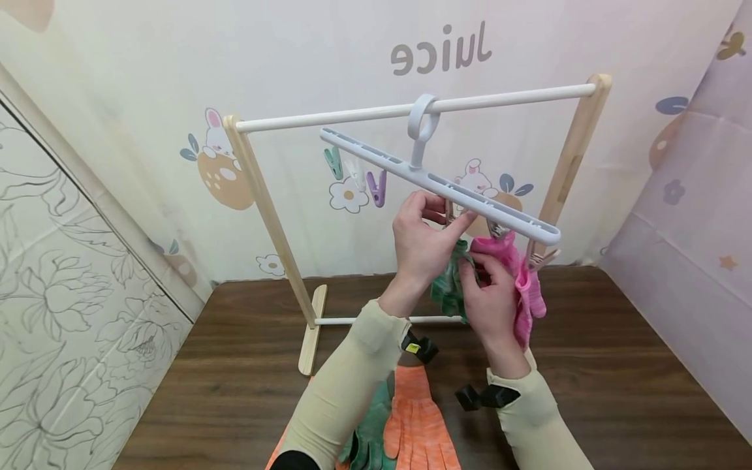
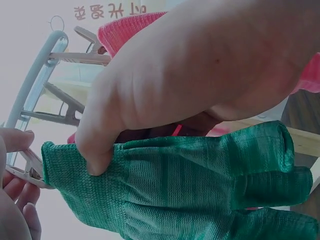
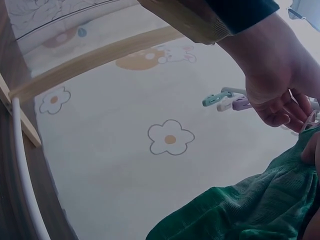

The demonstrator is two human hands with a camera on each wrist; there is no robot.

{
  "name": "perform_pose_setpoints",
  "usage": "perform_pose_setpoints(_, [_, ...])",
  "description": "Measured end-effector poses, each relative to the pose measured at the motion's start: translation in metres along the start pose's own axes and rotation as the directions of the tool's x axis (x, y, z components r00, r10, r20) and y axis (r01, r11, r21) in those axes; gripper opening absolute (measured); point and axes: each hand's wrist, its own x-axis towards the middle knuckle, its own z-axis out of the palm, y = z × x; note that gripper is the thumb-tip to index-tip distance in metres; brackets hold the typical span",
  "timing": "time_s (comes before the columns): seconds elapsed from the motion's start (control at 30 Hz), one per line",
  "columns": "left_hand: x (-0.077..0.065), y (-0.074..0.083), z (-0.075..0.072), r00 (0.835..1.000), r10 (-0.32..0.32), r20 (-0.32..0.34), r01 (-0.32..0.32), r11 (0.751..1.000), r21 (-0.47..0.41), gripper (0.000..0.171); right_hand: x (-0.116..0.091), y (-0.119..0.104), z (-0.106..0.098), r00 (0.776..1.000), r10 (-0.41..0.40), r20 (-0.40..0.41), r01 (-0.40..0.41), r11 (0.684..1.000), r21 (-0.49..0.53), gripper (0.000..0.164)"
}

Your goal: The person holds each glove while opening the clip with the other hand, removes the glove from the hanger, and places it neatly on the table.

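My left hand (image 1: 422, 238) grips a clothespin (image 2: 34, 167) under the white hanger (image 1: 411, 171). That clothespin's tip meets the cuff of a green knit glove (image 2: 170, 185); whether it clamps the fabric I cannot tell. My right hand (image 1: 490, 303) pinches the same cuff, its thumb lying over the knit in the left wrist view. Beside it a pink glove (image 1: 531, 300) hangs from clothespins (image 1: 537, 258) at the hanger's right end. The green glove's fingers dangle free, partly hidden by my hands in the head view.
The hanger hooks over the white rod of a wooden rack (image 1: 267, 215). Green, white and purple clothespins (image 1: 377, 189) hang from its left half. Orange gloves (image 1: 414, 418) and another green glove (image 1: 373, 431) lie on the dark wooden table (image 1: 235, 365), near my left forearm.
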Motion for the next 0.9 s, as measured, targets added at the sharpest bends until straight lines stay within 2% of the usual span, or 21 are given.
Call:
perform_pose_setpoints(0.2, [0.0, -0.005, 0.0, 1.0, -0.001, 0.01, 0.001, 1.0, 0.001, 0.03, 0.0, 0.005, 0.0, 0.999, -0.039, -0.014, 0.038, 0.998, -0.042, 0.01])
perform_pose_setpoints(0.5, [0.004, -0.007, -0.002, 1.0, 0.017, -0.004, -0.017, 1.0, 0.003, 0.028, 0.004, 0.011, 0.003, 0.988, -0.154, -0.01, 0.152, 0.985, -0.083, 0.007])
perform_pose_setpoints(0.67, [0.006, -0.006, -0.004, 1.0, 0.011, -0.007, -0.011, 1.0, 0.012, 0.024, 0.006, 0.011, 0.004, 0.984, -0.176, 0.001, 0.175, 0.979, -0.103, 0.007])
perform_pose_setpoints(0.9, [0.007, -0.006, -0.006, 0.999, 0.044, 0.008, -0.044, 0.999, 0.005, 0.02, 0.006, 0.011, 0.003, 0.982, -0.19, 0.01, 0.19, 0.973, -0.131, 0.008])
